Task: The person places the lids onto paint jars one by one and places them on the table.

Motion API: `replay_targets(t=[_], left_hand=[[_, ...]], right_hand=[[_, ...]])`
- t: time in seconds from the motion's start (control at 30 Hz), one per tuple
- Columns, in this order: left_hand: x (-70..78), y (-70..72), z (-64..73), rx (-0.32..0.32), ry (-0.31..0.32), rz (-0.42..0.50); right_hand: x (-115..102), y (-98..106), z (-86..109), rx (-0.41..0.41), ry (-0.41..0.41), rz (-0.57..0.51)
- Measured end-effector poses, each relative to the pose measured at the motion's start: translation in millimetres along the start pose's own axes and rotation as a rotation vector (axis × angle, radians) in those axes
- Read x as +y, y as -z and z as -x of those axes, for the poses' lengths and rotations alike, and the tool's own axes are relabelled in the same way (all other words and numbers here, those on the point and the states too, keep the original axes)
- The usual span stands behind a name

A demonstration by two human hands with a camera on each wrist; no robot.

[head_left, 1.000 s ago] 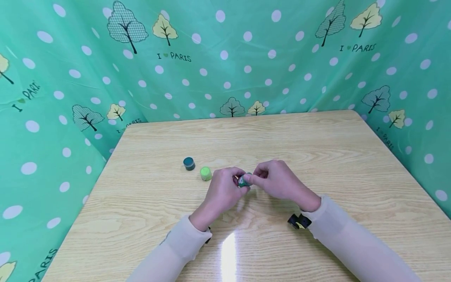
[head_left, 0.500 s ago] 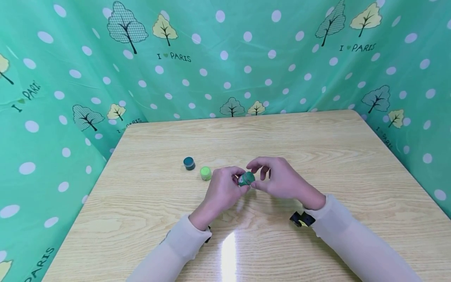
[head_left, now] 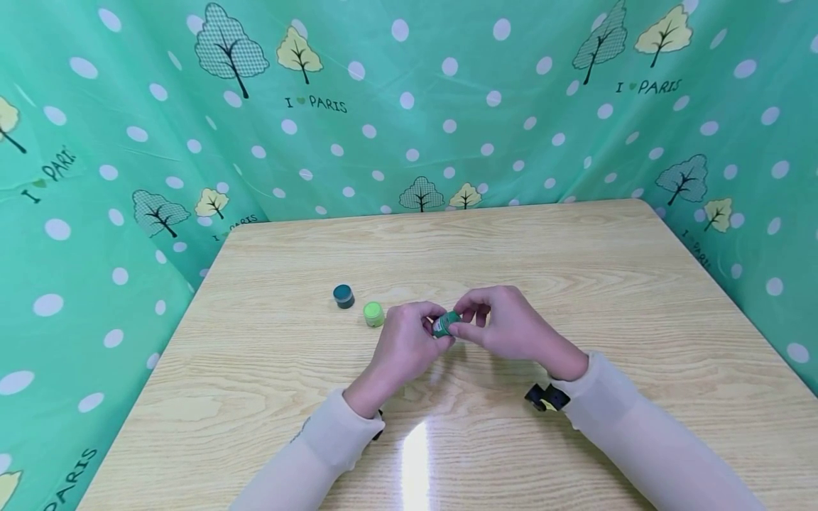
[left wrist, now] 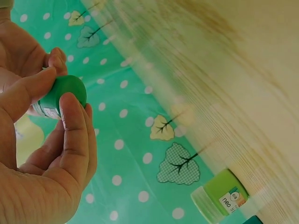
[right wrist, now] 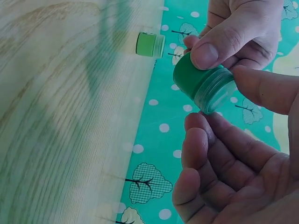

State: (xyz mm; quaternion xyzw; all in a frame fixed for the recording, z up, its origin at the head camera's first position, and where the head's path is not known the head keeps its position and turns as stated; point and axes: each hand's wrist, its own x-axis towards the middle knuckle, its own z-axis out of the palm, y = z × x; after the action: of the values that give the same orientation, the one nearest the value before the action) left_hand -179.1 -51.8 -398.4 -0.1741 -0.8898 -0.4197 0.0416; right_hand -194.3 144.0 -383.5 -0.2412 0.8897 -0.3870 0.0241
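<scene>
My left hand (head_left: 409, 342) grips a small green paint jar (head_left: 445, 324) between thumb and fingers, tilted above the table. Its green body (right wrist: 187, 77) sits under the left thumb in the right wrist view, where a clear screw lid (right wrist: 216, 95) faces the other hand. My right hand (head_left: 508, 325) pinches that lid with the thumb on one side and fingertips on the other. In the left wrist view the jar's rounded green end (left wrist: 71, 88) shows between the left fingers, and its label is partly covered.
A light green jar (head_left: 373, 314) stands on the wooden table (head_left: 255, 369) just left of my left hand. Behind it, farther left, is a dark teal jar (head_left: 343, 297). A green dotted curtain (head_left: 409, 142) hangs around the table's back and sides.
The right hand's fingers spread away from the lid half a second ago and have now closed on it again. The left hand keeps the jar in nearly the same place.
</scene>
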Motion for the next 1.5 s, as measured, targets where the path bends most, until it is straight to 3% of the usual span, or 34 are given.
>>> replay_targets(t=[0.3, 0.73, 1.17, 1.5], left_hand=[[0.9, 0.6, 1.4, -0.007, -0.01, 0.008], [1.8, 0.4, 2.1, -0.003, -0.012, 0.009], [0.9, 0.4, 1.9, -0.006, -0.002, 0.025], [0.7, -1.1, 0.7, 0.001, -0.019, 0.024]], right_hand=[[2.8, -1.6, -0.5, 0.002, -0.062, 0.018], [3.3, 0.3, -0.2, 0.023, -0.078, 0.045], [0.5, 5.3, 2.2, -0.015, 0.065, -0.015], [2.9, 3.0, 1.0, 0.007, 0.094, 0.011]])
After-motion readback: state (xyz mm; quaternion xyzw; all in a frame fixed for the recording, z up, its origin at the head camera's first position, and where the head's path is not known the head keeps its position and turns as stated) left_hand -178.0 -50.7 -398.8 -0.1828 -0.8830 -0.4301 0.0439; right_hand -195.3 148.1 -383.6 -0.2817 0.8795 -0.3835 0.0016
